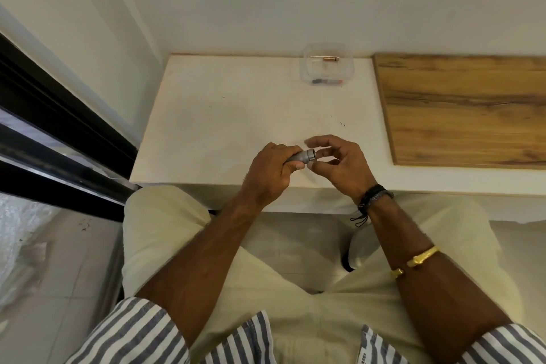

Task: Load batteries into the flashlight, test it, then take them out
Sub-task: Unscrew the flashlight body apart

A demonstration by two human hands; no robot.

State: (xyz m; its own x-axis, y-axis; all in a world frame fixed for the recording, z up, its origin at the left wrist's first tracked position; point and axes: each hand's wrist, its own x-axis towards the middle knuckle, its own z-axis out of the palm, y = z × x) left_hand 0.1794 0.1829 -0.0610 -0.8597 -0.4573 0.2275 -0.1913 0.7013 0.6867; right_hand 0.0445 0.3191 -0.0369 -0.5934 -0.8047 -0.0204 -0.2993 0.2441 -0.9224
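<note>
My left hand (pixel 273 168) is wrapped around the body of a small grey flashlight (pixel 301 156), held just above the near edge of the white table (pixel 224 127). The flashlight's silver end points right, toward my right hand (pixel 336 161). That hand's fingers are spread and curled around the end without clearly gripping anything; the fingertips are blurred. A clear plastic container (pixel 326 69) stands at the back of the table with a copper-topped battery (pixel 331 59) and other small items inside.
A wooden board (pixel 464 106) lies on the right part of the table. A white wall runs behind the table. A dark window frame (pixel 59 139) borders the left. My lap is directly below the table's near edge.
</note>
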